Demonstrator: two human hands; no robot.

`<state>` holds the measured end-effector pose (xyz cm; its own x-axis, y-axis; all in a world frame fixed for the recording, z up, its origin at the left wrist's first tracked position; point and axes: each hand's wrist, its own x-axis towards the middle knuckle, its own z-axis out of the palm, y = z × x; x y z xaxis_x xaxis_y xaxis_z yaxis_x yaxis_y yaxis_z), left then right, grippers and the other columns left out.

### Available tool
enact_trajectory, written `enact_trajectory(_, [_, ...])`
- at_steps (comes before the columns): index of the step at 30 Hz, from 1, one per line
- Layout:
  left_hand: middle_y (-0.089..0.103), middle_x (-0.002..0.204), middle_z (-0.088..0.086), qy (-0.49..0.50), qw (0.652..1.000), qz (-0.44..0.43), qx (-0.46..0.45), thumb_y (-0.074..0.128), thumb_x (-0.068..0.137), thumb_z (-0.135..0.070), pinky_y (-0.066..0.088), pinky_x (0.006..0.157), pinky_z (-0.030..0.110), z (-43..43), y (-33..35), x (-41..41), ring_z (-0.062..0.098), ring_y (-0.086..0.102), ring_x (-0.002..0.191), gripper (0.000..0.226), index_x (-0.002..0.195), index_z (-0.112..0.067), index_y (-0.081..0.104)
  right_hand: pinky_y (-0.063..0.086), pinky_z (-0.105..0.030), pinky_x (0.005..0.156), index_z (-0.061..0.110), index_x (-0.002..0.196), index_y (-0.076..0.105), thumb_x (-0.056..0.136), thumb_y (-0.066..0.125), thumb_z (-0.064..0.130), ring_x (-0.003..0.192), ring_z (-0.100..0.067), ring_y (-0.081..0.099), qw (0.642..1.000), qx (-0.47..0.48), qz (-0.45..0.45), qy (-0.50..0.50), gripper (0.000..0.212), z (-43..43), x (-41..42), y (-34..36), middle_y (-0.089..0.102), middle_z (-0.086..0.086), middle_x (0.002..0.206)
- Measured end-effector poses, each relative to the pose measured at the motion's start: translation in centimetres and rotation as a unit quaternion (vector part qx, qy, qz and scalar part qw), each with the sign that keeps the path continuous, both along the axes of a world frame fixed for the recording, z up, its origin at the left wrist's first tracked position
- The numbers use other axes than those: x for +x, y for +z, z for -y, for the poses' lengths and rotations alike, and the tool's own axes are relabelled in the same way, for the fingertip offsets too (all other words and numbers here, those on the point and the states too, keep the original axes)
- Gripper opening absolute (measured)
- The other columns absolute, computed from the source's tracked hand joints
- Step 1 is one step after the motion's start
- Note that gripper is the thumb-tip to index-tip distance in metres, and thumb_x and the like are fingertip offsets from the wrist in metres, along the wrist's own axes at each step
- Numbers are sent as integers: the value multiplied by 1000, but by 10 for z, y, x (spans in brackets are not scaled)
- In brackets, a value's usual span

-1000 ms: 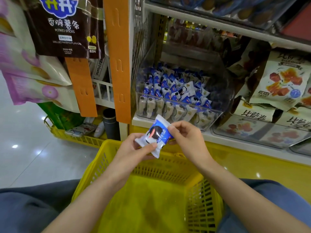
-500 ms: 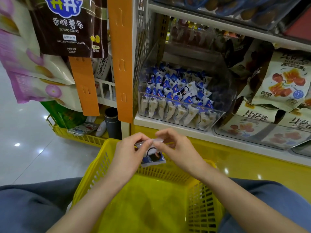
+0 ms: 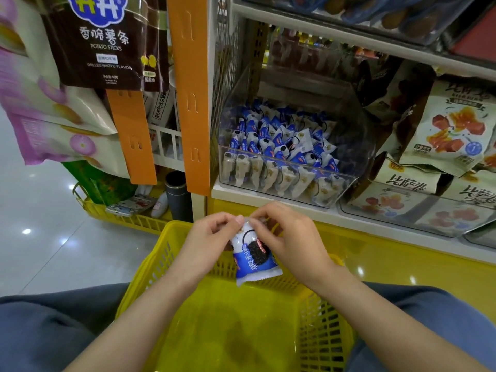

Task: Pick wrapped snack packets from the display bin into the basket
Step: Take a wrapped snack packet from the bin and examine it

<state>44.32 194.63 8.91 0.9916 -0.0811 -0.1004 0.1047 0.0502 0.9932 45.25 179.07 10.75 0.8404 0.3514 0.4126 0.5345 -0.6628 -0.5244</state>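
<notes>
My left hand (image 3: pixel 208 242) and right hand (image 3: pixel 291 237) pinch the snack packet (image 3: pixel 253 257) by its top; it hangs upright at the far edge of the basket (image 3: pixel 322 339).

Brown hanging bag (image 3: pixel 107 41), up-left of the gripped snack packet (image 3: pixel 253 253): "香脆薯条", "POTATO STICKS", "GRILLED WAGYU FLAVOR". Beige pouches (image 3: pixel 405 181), to its right: "比萨卷".

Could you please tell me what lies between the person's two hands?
In the head view, a blue-and-white snack packet hangs between the left hand and the right hand, pinched at its top by both, above the yellow basket.
</notes>
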Motion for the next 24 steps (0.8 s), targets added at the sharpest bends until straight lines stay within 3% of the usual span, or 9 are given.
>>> enact_trajectory(2, [67,83,1,32,999,-16,7,58,89,-19,53,65,20,0,-1,1,7,63,74,9,90,-12,64,53,-33,62,23,87,61,90,59,23,72,-4,58,992,97,-69,-45,3,-1,3,-2,61,12,76])
enact_trajectory(5, [61,90,4,72,993,-51,73,58,89,-28,51,60,21,-2,-6,4,12,61,73,11,90,-17,55,56,-39,66,32,83,55,91,56,22,77,-8,61,972,195,-104,-82,12,1,9,0,61,12,77])
enact_trajectory(7, [61,86,5,67,992,-99,42,49,93,-33,50,56,21,-3,-6,5,16,63,67,19,89,-17,57,56,-33,69,29,86,56,91,56,21,77,-6,63,974,198,-91,-54,9,2,8,1,62,10,79])
enact_trajectory(10, [64,90,11,67,979,-169,-90,44,94,-37,53,65,31,-4,-4,7,23,66,72,32,99,-10,60,49,-13,73,17,91,62,90,58,15,85,0,61,986,162,-35,6,5,1,1,-2,63,8,89])
enact_trajectory(13, [66,99,14,60,971,-211,-95,47,93,-41,55,73,35,-8,-4,8,27,68,76,43,114,-5,56,45,-9,78,14,93,64,88,59,9,96,3,57,989,143,12,34,9,-2,-2,-6,60,5,97])
enact_trajectory(16, [72,79,14,-20,955,-280,-98,41,94,-45,56,56,30,-7,1,3,26,69,65,44,105,-5,58,47,-12,80,12,93,65,87,58,6,98,2,56,988,142,38,39,10,-1,-1,-6,59,4,101])
enact_trajectory(19, [72,72,11,-7,951,-257,-174,44,94,-35,55,50,24,-6,4,3,20,69,60,33,94,-8,62,45,-13,83,9,92,65,88,59,9,98,1,55,989,123,59,53,8,2,1,-5,58,4,102])
enact_trajectory(21, [73,82,11,53,952,-201,-224,49,94,-24,56,54,24,-10,4,8,16,69,65,24,96,-6,65,45,-17,84,11,91,66,88,56,18,99,-3,56,993,80,57,62,12,3,0,-5,58,5,104])
enact_trajectory(24, [71,95,15,104,960,-136,-223,54,91,-16,57,63,27,-17,6,11,18,67,79,23,104,-2,65,45,-22,83,14,93,66,88,58,23,100,-5,54,997,20,16,70,13,2,-2,-8,55,7,108])
